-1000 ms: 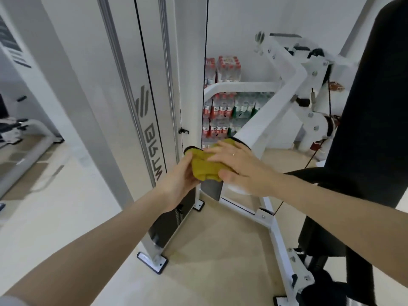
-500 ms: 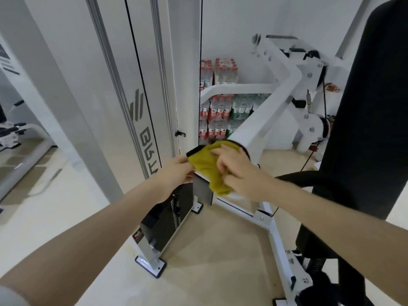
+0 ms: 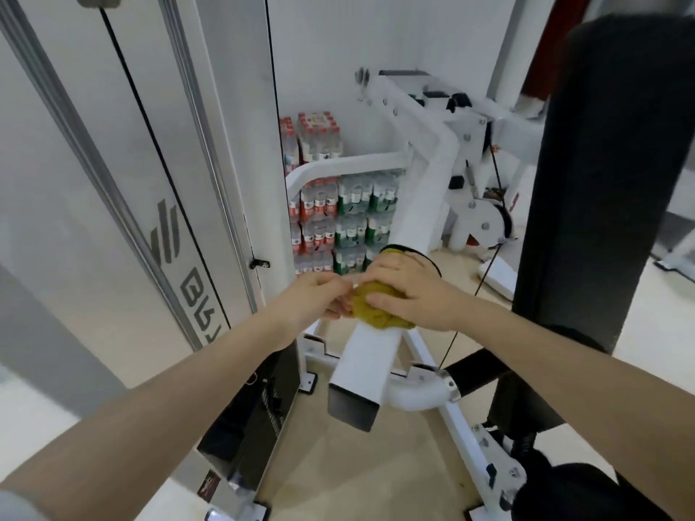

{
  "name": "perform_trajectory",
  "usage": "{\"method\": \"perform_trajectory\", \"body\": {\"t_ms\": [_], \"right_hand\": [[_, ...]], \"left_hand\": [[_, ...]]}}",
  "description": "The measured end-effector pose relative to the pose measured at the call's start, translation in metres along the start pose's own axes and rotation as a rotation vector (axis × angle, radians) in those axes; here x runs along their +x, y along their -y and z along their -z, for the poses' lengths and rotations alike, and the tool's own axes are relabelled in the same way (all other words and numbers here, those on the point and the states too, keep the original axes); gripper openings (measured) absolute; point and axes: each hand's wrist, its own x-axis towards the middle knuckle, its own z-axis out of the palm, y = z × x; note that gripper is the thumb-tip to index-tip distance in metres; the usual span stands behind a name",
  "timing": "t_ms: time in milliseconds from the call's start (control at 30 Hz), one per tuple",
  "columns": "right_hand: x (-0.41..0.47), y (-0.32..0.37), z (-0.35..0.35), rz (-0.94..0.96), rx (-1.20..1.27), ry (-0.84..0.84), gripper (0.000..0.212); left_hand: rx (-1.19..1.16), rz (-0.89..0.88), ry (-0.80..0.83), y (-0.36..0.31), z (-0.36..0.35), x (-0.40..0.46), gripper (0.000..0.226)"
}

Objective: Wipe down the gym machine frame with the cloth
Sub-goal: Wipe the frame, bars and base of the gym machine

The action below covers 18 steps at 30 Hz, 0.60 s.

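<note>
A white square bar of the gym machine frame (image 3: 370, 364) slopes up from a black end cap near me toward the far wall. A bunched mustard-yellow cloth (image 3: 380, 308) lies on top of this bar. My right hand (image 3: 408, 291) lies over the cloth with its thumb along the near side, holding it against the bar. My left hand (image 3: 314, 298) pinches the cloth's left edge with its fingertips. Most of the cloth is hidden under the right hand.
A tall white weight-stack cover (image 3: 180, 182) with a black cable stands at the left. A black padded post (image 3: 605, 182) rises at the right. Packs of water bottles (image 3: 338, 216) are stacked against the back wall. White base rails (image 3: 466, 434) cross the beige floor.
Both hands and the cloth have shifted along the bar; the cloth is now more tightly bunched under my right hand, and my left hand pinches its edge instead of cupping it.
</note>
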Motion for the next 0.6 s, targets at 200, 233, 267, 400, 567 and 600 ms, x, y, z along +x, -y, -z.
{"method": "perform_trajectory", "body": {"t_ms": [200, 233, 267, 400, 567, 600], "right_hand": [[0.052, -0.083, 0.028, -0.382, 0.026, -0.222, 0.036], [0.060, -0.086, 0.028, -0.442, 0.005, -0.216, 0.033], [0.063, -0.084, 0.028, -0.470, -0.027, -0.191, 0.031], [0.037, -0.052, 0.017, -0.385, -0.091, -0.151, 0.036], [0.041, -0.098, 0.032, -0.441, 0.057, -0.167, 0.047], [0.052, -0.118, 0.038, -0.514, 0.072, -0.179, 0.049]], "left_hand": [[-0.110, -0.040, 0.066, -0.007, 0.012, 0.030, 0.020], [-0.118, -0.045, 0.083, -0.008, 0.010, 0.036, 0.023], [-0.125, -0.048, 0.103, -0.010, 0.007, 0.041, 0.025], [-0.110, -0.094, 0.232, -0.020, -0.005, 0.060, 0.010], [0.149, -0.076, 0.340, -0.025, -0.016, 0.088, 0.092], [0.168, -0.054, 0.354, -0.025, -0.016, 0.091, 0.096]]}}
